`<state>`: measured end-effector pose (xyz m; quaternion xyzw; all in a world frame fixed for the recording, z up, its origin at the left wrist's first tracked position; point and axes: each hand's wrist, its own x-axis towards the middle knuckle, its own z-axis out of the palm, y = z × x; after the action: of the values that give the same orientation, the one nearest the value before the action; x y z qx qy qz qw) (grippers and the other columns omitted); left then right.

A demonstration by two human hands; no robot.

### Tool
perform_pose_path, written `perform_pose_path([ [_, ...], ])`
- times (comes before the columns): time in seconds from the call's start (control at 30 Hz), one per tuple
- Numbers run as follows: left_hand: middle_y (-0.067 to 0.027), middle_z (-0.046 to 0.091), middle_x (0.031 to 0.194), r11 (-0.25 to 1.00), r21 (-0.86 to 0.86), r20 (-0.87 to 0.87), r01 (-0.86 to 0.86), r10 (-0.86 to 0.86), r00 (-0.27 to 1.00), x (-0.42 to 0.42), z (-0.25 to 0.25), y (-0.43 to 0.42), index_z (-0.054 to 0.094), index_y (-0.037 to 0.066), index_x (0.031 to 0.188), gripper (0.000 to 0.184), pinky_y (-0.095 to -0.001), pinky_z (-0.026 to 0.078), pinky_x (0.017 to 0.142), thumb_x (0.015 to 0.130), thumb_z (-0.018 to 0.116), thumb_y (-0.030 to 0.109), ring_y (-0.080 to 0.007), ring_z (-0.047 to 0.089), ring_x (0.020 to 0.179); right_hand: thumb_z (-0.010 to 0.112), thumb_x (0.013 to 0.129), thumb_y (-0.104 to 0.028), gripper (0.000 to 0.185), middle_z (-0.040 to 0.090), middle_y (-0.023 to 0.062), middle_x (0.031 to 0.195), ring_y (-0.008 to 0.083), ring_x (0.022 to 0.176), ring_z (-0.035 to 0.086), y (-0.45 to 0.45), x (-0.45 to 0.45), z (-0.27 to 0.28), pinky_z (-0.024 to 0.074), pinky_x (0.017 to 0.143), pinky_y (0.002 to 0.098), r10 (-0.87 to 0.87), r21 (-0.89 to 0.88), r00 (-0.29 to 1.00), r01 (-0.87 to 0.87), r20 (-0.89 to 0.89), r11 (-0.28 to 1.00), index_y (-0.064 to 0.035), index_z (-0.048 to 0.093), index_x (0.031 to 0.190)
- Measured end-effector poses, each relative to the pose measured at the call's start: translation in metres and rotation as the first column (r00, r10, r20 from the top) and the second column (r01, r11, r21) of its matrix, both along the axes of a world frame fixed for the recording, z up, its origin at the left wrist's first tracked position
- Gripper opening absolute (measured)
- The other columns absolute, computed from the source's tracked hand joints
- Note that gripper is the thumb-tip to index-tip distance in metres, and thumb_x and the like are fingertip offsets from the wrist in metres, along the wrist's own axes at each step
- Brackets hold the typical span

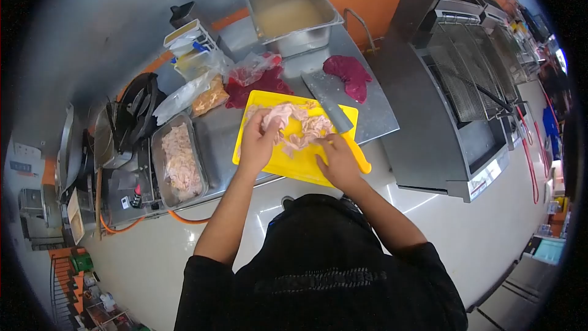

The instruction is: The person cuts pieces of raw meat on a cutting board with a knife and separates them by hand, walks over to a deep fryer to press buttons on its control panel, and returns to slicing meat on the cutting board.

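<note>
My left hand (257, 141) is closed on some pale raw meat strips at the left part of the yellow cutting board (297, 168). More pale meat (315, 125) lies spread over the board's middle. My right hand (338, 158) rests low over the board's right side, its fingers apart, beside the meat and the knife handle. The large knife (334, 110) lies across the board's right edge, its yellow handle toward me and its wide blade on the metal table. To the left, a clear tray (202, 187) holds a heap of similar pale pieces.
A steel pan (300, 43) with cloudy liquid stands at the table's back. Dark red cloths (347, 76) lie beside the knife and behind the board. Plastic bags (208, 99) sit back left. At the right stands a fryer with wire baskets (462, 73); black pans (141, 107) are far left.
</note>
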<state>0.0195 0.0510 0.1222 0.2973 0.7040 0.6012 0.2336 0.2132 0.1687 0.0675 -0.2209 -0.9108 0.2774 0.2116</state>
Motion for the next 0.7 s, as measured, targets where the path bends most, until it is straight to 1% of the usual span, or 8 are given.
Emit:
perform_pose_path([
  [0.07, -0.0044, 0.067, 0.096, 0.988, 0.154, 0.067, -0.026, 0.015, 0.998, -0.003, 0.013, -0.011, 0.058, 0.001, 0.117, 0.023, -0.0232, 0.051, 0.068, 0.1, 0.06, 0.017, -0.0086, 0.064, 0.077, 0.063, 0.085, -0.012, 0.043, 0.055, 0.0191, 0.119, 0.0378, 0.103, 0.06, -0.014, -0.024, -0.003, 0.0538, 0.086, 0.0469, 0.217, -0.092, 0.976, -0.217, -0.01, 0.972, -0.0064, 0.055, 0.126],
  [0.17, -0.0059, 0.068, 0.098, 0.984, 0.114, 0.166, -0.134, 0.114, 0.979, -0.005, 0.035, -0.037, 0.058, 0.001, 0.115, 0.021, -0.0236, 0.052, 0.071, 0.101, 0.059, 0.017, -0.0085, 0.065, 0.08, 0.061, 0.085, -0.01, 0.036, 0.055, 0.0189, 0.116, 0.0366, 0.102, 0.061, -0.026, -0.049, -0.026, 0.0545, 0.087, 0.0459, 0.287, 0.001, 0.953, -0.288, 0.093, 0.958, -0.004, 0.057, 0.12],
  [0.4, -0.0084, 0.068, 0.102, 0.963, 0.1, 0.354, -0.251, 0.201, 0.913, -0.01, 0.036, -0.107, 0.057, 0.001, 0.117, 0.024, -0.0318, 0.057, 0.073, 0.101, 0.059, 0.019, -0.0159, 0.068, 0.084, 0.058, 0.085, -0.012, 0.021, 0.058, 0.0159, 0.102, 0.0348, 0.098, 0.063, -0.024, -0.082, -0.037, 0.0555, 0.078, 0.0474, 0.241, 0.322, 0.918, -0.341, 0.314, 0.883, -0.0021, 0.065, 0.102],
  [0.5, -0.0089, 0.068, 0.094, 0.943, 0.079, 0.356, -0.323, 0.276, 0.893, -0.003, 0.037, -0.129, 0.056, 0.002, 0.104, 0.016, -0.0281, 0.055, 0.068, 0.098, 0.063, 0.015, -0.0151, 0.069, 0.075, 0.057, 0.086, -0.012, 0.016, 0.061, 0.0157, 0.097, 0.0336, 0.095, 0.064, -0.02, -0.1, -0.023, 0.0552, 0.074, 0.0482, 0.218, 0.286, 0.92, -0.316, 0.327, 0.905, -0.0033, 0.067, 0.094],
  [0.57, -0.0089, 0.068, 0.093, 0.934, 0.086, 0.337, -0.347, 0.3, 0.892, -0.002, 0.035, -0.137, 0.056, 0.003, 0.102, 0.016, -0.0278, 0.055, 0.067, 0.096, 0.065, 0.014, -0.0146, 0.068, 0.073, 0.057, 0.085, -0.009, 0.024, 0.065, 0.0176, 0.105, 0.0351, 0.1, 0.065, -0.021, -0.112, 0.01, 0.054, 0.081, 0.0491, 0.251, -0.065, 0.9, -0.244, 0.357, 0.968, -0.0027, 0.066, 0.107],
  [0.6, -0.009, 0.068, 0.092, 0.931, 0.084, 0.321, -0.355, 0.312, 0.894, 0.0, 0.032, -0.141, 0.055, 0.003, 0.1, 0.016, -0.0275, 0.055, 0.066, 0.095, 0.067, 0.013, -0.0141, 0.068, 0.072, 0.057, 0.085, -0.009, 0.024, 0.065, 0.0176, 0.105, 0.0351, 0.1, 0.065, -0.019, -0.119, 0.007, 0.054, 0.081, 0.0491, 0.262, -0.064, 0.894, -0.256, 0.363, 0.965, -0.0027, 0.066, 0.107],
  [0.67, -0.0091, 0.068, 0.093, 0.941, 0.053, 0.321, -0.334, 0.3, 0.898, 0.003, 0.026, -0.146, 0.055, 0.003, 0.101, 0.016, -0.0272, 0.054, 0.065, 0.094, 0.067, 0.012, -0.0135, 0.067, 0.071, 0.062, 0.085, -0.009, 0.044, 0.062, 0.0185, 0.126, 0.038, 0.112, 0.061, -0.013, -0.131, -0.002, 0.0513, 0.094, 0.0454, 0.372, -0.143, 0.926, -0.361, 0.057, 0.921, -0.005, 0.058, 0.129],
  [0.7, -0.0093, 0.068, 0.093, 0.954, 0.019, 0.316, -0.298, 0.278, 0.907, 0.003, 0.022, -0.148, 0.056, 0.003, 0.102, 0.017, -0.0268, 0.054, 0.064, 0.094, 0.068, 0.011, -0.013, 0.066, 0.07, 0.062, 0.085, -0.009, 0.044, 0.062, 0.0185, 0.126, 0.038, 0.112, 0.061, -0.013, -0.131, -0.001, 0.0513, 0.094, 0.0454, 0.38, -0.14, 0.923, -0.369, 0.06, 0.919, -0.005, 0.058, 0.129],
])
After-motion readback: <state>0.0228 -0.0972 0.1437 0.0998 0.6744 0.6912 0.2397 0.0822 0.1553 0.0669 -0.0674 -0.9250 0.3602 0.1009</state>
